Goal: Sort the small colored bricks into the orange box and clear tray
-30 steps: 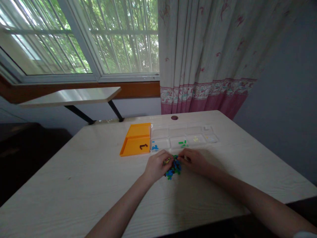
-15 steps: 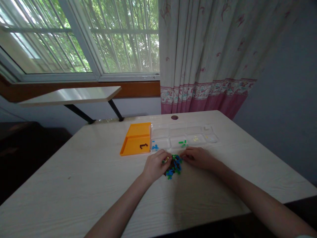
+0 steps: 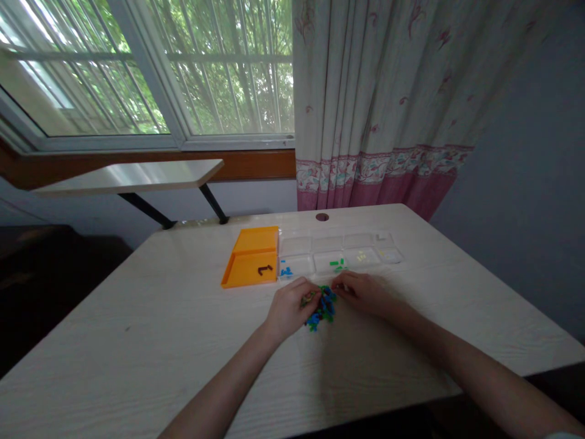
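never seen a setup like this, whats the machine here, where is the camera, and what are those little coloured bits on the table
There's no machine: you're seeing a person's bare left hand and right hand. The camera is worn on their head, looking forward and down.

On the table, the hands meet around a pile of small pieces, mostly blue, green and dark. Beyond it lie an open orange box with a few dark pieces, and, to its right, clear trays with some blue, green and pale yellow pieces.

The left hand is at the pile's left edge, the right by its far right edge. Whether either grips a piece is too small to tell.
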`<action>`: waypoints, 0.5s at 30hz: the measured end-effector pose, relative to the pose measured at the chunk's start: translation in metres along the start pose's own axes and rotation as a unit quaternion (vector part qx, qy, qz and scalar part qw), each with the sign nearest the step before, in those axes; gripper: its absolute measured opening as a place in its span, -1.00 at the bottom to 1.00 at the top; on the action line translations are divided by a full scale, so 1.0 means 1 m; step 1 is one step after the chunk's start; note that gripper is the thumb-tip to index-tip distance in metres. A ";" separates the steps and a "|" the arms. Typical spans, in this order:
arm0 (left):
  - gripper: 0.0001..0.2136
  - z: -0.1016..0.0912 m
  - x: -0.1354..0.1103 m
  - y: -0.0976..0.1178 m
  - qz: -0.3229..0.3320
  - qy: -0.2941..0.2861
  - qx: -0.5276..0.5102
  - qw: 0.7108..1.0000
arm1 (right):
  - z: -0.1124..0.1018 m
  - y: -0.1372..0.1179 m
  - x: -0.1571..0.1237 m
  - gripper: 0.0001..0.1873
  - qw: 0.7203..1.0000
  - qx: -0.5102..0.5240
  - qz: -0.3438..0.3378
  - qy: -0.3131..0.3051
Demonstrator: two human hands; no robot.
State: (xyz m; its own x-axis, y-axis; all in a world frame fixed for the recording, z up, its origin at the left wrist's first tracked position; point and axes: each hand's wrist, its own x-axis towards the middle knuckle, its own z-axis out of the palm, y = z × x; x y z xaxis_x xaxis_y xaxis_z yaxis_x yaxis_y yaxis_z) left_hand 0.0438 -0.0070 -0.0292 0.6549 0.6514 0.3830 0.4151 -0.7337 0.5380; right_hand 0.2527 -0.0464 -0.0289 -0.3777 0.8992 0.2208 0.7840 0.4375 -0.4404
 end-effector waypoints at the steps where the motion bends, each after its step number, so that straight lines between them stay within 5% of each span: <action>1: -0.85 0.000 0.000 0.001 -0.003 -0.001 -0.015 1.000 | 0.001 -0.001 -0.001 -0.84 1.000 0.010 -0.011 0.013; 15: -0.84 0.004 0.005 0.005 -0.041 0.005 -0.160 0.986 | 0.012 -0.009 -0.003 -0.76 0.987 0.004 -0.119 0.111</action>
State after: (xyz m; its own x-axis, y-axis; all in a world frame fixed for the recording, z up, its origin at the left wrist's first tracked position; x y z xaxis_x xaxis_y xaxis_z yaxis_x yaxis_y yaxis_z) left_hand 0.0517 -0.0080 -0.0280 0.6208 0.7089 0.3348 0.2443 -0.5807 0.7766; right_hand 0.2414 -0.0530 -0.0358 -0.4317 0.7482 0.5038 0.6823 0.6362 -0.3601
